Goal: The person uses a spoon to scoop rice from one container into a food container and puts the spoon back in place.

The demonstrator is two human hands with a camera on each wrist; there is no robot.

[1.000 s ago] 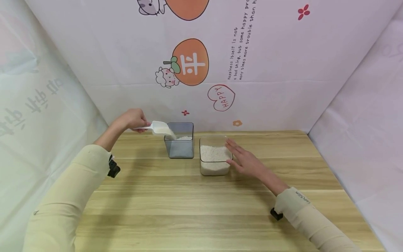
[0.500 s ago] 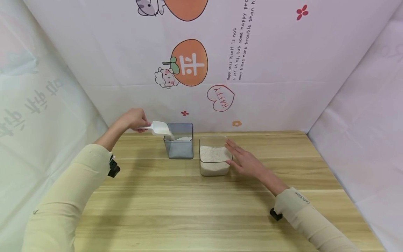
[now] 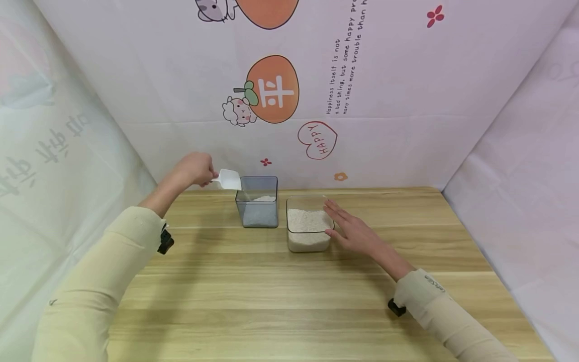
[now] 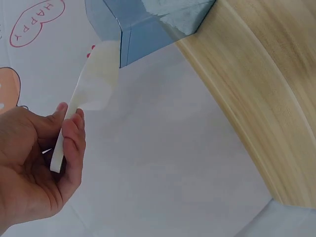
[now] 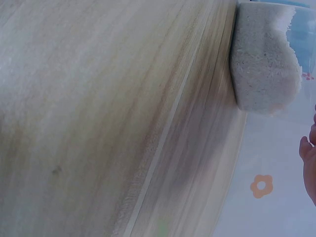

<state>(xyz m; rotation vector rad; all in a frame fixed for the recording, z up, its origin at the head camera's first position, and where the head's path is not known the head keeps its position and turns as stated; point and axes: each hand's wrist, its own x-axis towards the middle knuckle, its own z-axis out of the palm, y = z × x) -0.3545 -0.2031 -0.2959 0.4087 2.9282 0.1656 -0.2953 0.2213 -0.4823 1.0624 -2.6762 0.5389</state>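
My left hand (image 3: pixel 196 170) pinches the handle of a white scoop (image 3: pixel 229 179), whose blade tips down at the left rim of a blue-tinted clear bin (image 3: pixel 260 217). A thin trace of white grains falls from the blade into the bin, where a white heap (image 3: pixel 264 199) lies. In the left wrist view, thumb and fingers close round the handle of the scoop (image 4: pixel 98 81). My right hand (image 3: pixel 357 235), fingers extended, rests against the right rim of a clear container (image 3: pixel 309 241) filled partway with white grains (image 3: pixel 308 220). The right wrist view catches only part of that hand (image 5: pixel 310 165) at its edge.
Both containers stand side by side on a wooden table (image 3: pixel 289 301), near its back edge. Behind rises a white printed sheet (image 3: pixel 384 151), and more white sheeting (image 3: pixel 520 176) hangs along both sides.
My left hand has risen slightly and moved right, tipping the scoop more steeply. The stream of grains has thinned. The right hand and both containers stay put.
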